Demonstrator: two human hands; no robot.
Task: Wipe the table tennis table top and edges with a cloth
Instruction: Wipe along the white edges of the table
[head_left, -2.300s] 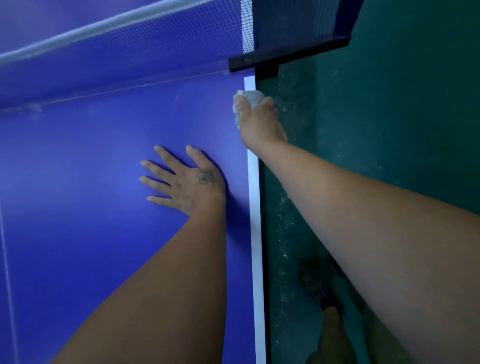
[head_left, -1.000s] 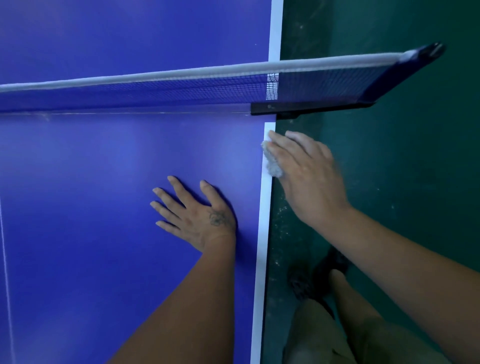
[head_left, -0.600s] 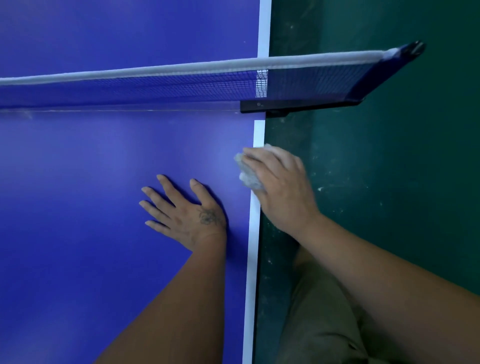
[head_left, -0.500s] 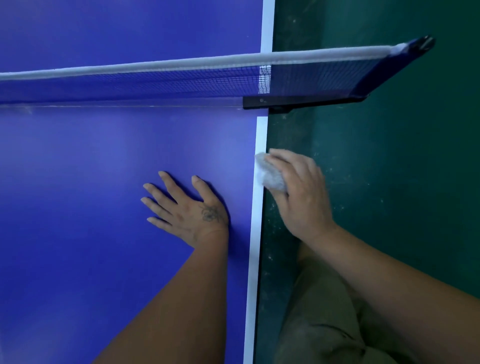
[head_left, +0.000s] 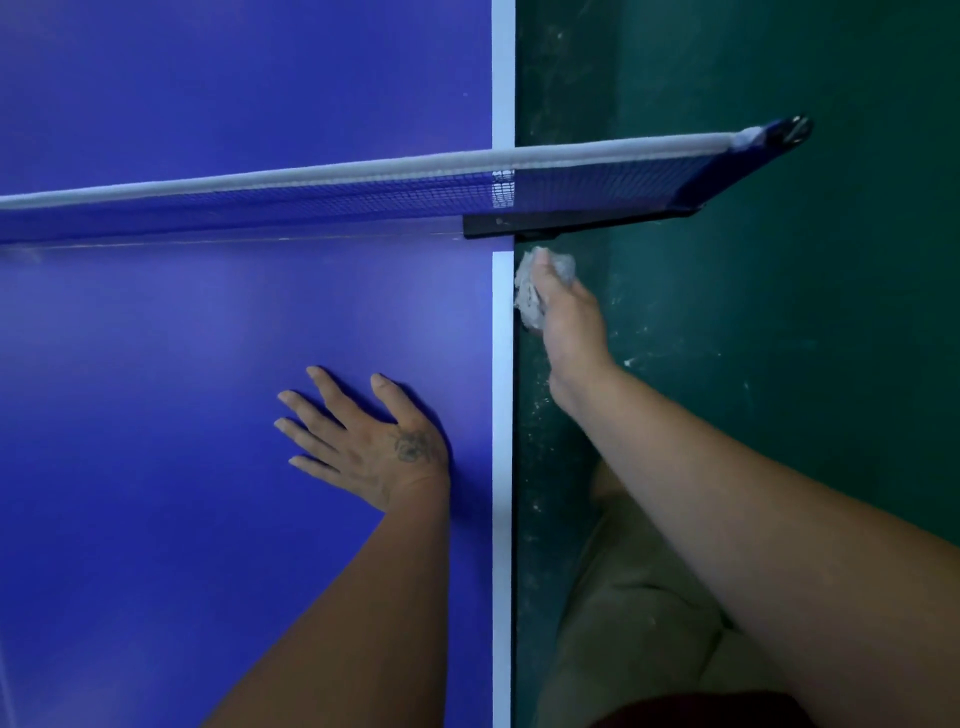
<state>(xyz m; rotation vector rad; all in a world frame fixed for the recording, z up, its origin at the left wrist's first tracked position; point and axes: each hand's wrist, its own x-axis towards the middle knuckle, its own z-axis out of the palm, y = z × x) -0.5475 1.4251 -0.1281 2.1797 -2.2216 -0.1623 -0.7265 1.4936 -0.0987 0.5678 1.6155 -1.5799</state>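
The blue table tennis table (head_left: 156, 364) fills the left of the view, with a white line along its right edge (head_left: 502, 415). My left hand (head_left: 363, 441) lies flat on the top with fingers spread, close to that edge. My right hand (head_left: 569, 317) grips a crumpled grey cloth (head_left: 527, 299) and holds it against the outer side of the table edge, just below the net clamp. Only part of the cloth shows beyond my fingers.
The blue net (head_left: 311, 197) with a white top band crosses the table. Its black clamp (head_left: 519, 226) and post (head_left: 779, 135) stick out past the edge, right above my right hand. Beside the table is a dark green floor (head_left: 779, 364). My legs (head_left: 634, 623) stand next to the edge.
My right hand has slid with the cloth up along the table edge toward the net clamp and dropped onto the side of the edge. My left hand has stayed flat on the top.
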